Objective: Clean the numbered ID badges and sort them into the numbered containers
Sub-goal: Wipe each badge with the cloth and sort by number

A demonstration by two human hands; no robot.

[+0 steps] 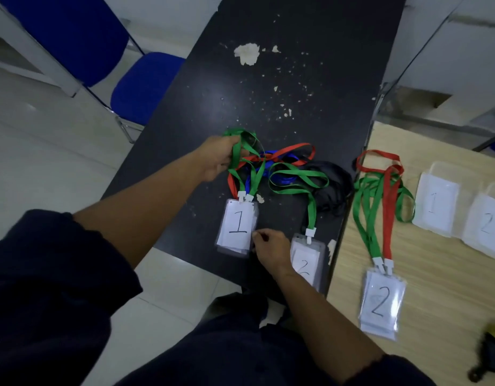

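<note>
A stack of clear badges marked 1 (237,227) lies near the front of the black table (296,79). My left hand (217,160) grips the green lanyard (242,154) of that stack, above a tangle of red, blue and black straps. My right hand (270,250) pinches the right edge of the badge stack. Under my right wrist lies a badge marked 2 (307,263) on a green strap. Another stack of badges marked 2 (381,302), with green and red lanyards, rests on the wooden table (441,288). Clear containers marked 1 (437,201) and 2 (485,224) stand at the right.
White chips and scraps of peeled surface (247,53) dot the black table's middle. A blue chair (140,84) stands left of it on the pale tiled floor. A dark and yellow object (491,349) lies at the wooden table's right edge.
</note>
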